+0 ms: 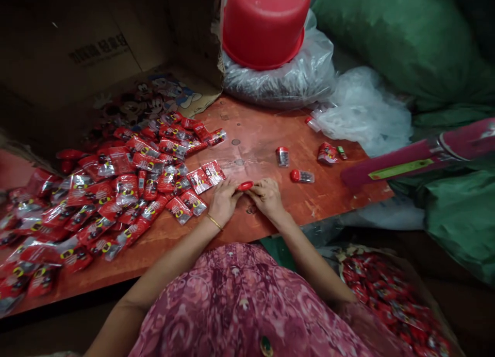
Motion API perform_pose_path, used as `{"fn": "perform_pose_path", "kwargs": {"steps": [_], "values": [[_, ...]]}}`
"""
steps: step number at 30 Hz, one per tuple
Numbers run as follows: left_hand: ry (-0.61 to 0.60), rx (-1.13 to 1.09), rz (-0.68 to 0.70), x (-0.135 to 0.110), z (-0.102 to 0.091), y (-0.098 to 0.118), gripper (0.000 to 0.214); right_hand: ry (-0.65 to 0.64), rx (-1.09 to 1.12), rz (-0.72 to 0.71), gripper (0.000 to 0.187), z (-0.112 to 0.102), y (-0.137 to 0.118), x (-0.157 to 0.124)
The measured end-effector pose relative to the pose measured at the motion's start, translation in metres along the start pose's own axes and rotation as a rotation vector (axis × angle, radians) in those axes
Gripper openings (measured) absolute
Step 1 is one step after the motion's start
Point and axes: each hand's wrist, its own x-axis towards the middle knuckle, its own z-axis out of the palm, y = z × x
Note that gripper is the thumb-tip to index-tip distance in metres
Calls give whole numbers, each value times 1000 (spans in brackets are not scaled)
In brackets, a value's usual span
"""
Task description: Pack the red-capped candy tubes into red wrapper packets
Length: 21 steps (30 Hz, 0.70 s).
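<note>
Red and glossy, one small rounded piece (245, 186) sits mid-table, pinched between the fingertips of the left hand (223, 200) and right hand (266, 197). It looks light, stiff and probably slippery, best gripped by its edges. From it, one jar (282, 158) stands at two o'clock, another (305, 177) lies near three, one bucket (266, 27) sits at twelve; packets (127, 187) at nine are too many to count.

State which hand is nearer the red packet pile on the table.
Left: the left hand is just right of the packet pile; the right hand is farther right.
</note>
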Motion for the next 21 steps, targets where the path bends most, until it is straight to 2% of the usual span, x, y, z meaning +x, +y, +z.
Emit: {"fn": "perform_pose_path", "kwargs": {"steps": [5, 8, 10, 12, 14, 16, 19, 21], "values": [[-18, 26, 20, -4, -2, 10, 24, -65, -38, -55, 17, -10, 1, 4], [52, -8, -42, -9, -20, 24, 25, -35, 22, -94, 19, -20, 5, 14], [154, 21, -142, -13, -45, 31, 28, 25, 35, -89, 23, -24, 5, 23], [303, 93, -251, -16, -82, 33, 29, 46, 25, -108, 27, -21, -3, 34], [462, 159, -399, -19, -124, 28, 29, -9, 1, -176, 33, -9, -21, 45], [579, 347, -633, -22, -164, 18, 30, -119, -38, -272, 42, 9, -45, 54], [542, 650, -915, -28, -206, 1, 35, -275, -112, -385, 52, 39, -77, 64], [546, 795, -951, -33, -222, -10, 30, -327, -155, -403, 49, 54, -87, 69]]}}
